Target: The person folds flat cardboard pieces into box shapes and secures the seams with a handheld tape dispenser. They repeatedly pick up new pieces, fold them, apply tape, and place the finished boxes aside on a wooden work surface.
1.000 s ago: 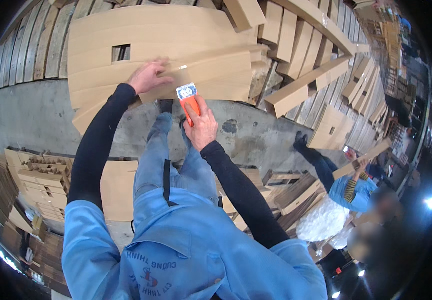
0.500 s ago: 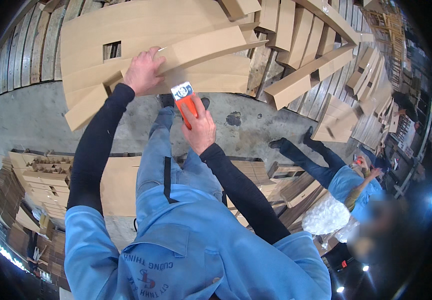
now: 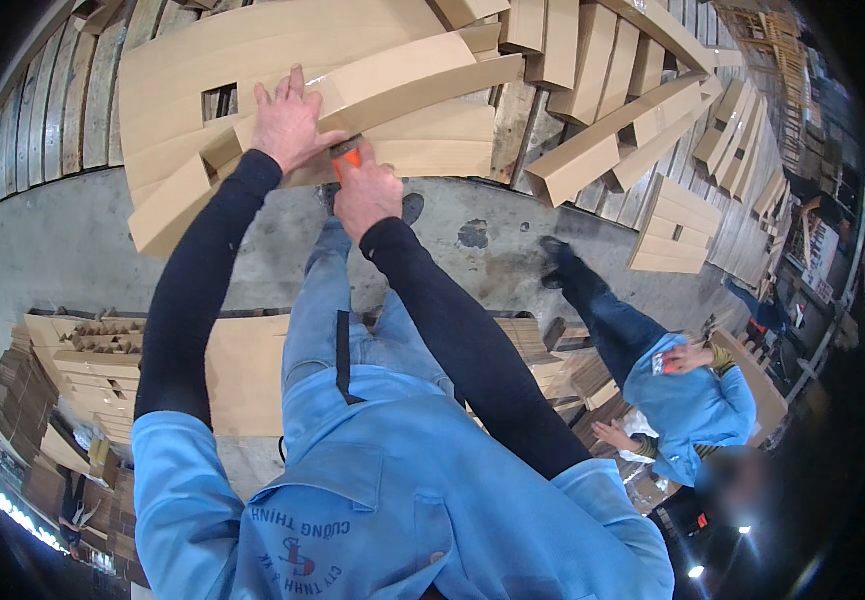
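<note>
My left hand (image 3: 287,128) lies on the long folded cardboard piece (image 3: 407,85), fingers spread wide and palm down; it presses on the piece without gripping anything. My right hand (image 3: 367,195) is curled round an orange tape dispenser (image 3: 349,155), thumb and fingers closed on it. The dispenser's dark front end is right at the near side of the folded piece, just right of my left thumb; whether it touches the cardboard there, I cannot tell.

The folded piece runs slantwise in front of me, its left end nearer my body and its right end farther away, with an opening in it just left of my left wrist. Under it and beyond it lies a flat cardboard sheet (image 3: 177,80) with a square cut-out. Weathered wooden slats (image 3: 52,105) show to the left of the folded piece, past the sheet. To the right of the piece, more folded cardboard lengths (image 3: 592,140) lie close together, some of them crossing.

On the near side of the piece is the grey concrete floor (image 3: 472,265), where my legs are. Well off to its right, a co-worker in a blue shirt (image 3: 697,400) holds a small red-and-white object (image 3: 664,363) in one hand.
</note>
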The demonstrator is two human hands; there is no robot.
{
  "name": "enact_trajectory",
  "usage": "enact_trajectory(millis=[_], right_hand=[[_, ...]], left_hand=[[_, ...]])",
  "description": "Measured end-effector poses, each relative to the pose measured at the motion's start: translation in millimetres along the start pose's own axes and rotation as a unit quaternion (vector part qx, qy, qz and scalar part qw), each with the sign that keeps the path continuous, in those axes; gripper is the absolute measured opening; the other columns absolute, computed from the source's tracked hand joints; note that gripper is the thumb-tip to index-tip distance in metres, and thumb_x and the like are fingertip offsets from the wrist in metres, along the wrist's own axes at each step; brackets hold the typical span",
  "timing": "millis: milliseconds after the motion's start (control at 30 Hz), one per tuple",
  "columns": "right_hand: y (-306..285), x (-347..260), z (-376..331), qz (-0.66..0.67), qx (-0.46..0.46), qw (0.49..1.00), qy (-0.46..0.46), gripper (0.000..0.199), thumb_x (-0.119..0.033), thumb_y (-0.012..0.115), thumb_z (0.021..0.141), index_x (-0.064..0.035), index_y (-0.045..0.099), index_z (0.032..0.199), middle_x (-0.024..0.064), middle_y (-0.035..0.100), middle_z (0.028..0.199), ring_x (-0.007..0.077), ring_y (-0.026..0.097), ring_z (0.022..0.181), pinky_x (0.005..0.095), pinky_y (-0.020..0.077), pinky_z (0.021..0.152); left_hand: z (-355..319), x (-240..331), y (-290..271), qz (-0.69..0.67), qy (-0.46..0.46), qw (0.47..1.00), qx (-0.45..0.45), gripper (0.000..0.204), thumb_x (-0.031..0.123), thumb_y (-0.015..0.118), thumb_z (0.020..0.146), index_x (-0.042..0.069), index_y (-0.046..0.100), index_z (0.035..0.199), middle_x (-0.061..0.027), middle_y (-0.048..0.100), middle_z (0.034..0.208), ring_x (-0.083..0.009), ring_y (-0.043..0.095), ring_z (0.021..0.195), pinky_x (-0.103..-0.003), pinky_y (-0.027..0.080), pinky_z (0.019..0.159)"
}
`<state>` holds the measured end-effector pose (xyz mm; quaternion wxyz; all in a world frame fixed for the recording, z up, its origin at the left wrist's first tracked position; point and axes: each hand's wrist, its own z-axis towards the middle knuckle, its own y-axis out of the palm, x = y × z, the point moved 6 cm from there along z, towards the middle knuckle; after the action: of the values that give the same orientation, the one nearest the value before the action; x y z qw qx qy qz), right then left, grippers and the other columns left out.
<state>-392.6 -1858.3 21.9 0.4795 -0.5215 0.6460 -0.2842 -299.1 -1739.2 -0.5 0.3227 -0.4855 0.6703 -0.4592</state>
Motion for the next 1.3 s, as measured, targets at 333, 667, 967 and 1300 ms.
enact_trajectory(millis=[333,667,967,1300], right_hand=[[4,-6,35,-0.037,-0.006,0.999,-0.016,0.018,-0.017,0.066,0.080,-0.0084,0.078,0.091,0.0177,0.069,0.104,0.0335,0.072,0.092,0.0435,0.0579,0.078],[-37,171,-97,0.220,-0.001,0.970,0.104,0.043,-0.022,0.071,0.076,-0.0119,0.073,0.117,0.0151,0.066,0.121,0.0349,0.065,0.108,0.0415,0.0518,0.096],[-20,258,-202,0.652,0.049,0.670,0.352,0.058,0.005,0.053,0.077,0.0035,0.056,0.135,0.0086,0.068,0.113,0.0203,0.066,0.101,0.0311,0.0525,0.083],[30,267,-149,0.799,0.019,0.526,0.291,0.041,0.005,0.060,0.089,-0.0045,0.061,0.128,0.0063,0.067,0.113,0.0165,0.067,0.098,0.0334,0.0587,0.074]], left_hand=[[1,20,22,0.057,-0.026,0.983,0.175,0.033,0.028,0.067,0.083,0.006,0.062,0.105,-0.0245,0.029,0.159,-0.0362,0.039,0.139,-0.069,0.029,0.110],[5,17,-1,-0.037,0.078,0.988,0.125,0.056,0.033,0.079,0.070,0.009,0.059,0.116,-0.0213,0.046,0.141,-0.0380,0.049,0.126,-0.055,0.042,0.104],[-23,3,-92,-0.160,0.214,0.955,-0.129,0.079,0.038,0.087,0.066,0.002,0.055,0.128,-0.0245,0.050,0.135,-0.0426,0.050,0.126,-0.049,0.045,0.106],[57,-179,-270,0.132,0.031,0.939,0.317,0.070,0.034,0.079,0.081,-0.003,0.053,0.134,-0.0273,0.044,0.149,-0.0433,0.043,0.136,-0.048,0.037,0.113]])
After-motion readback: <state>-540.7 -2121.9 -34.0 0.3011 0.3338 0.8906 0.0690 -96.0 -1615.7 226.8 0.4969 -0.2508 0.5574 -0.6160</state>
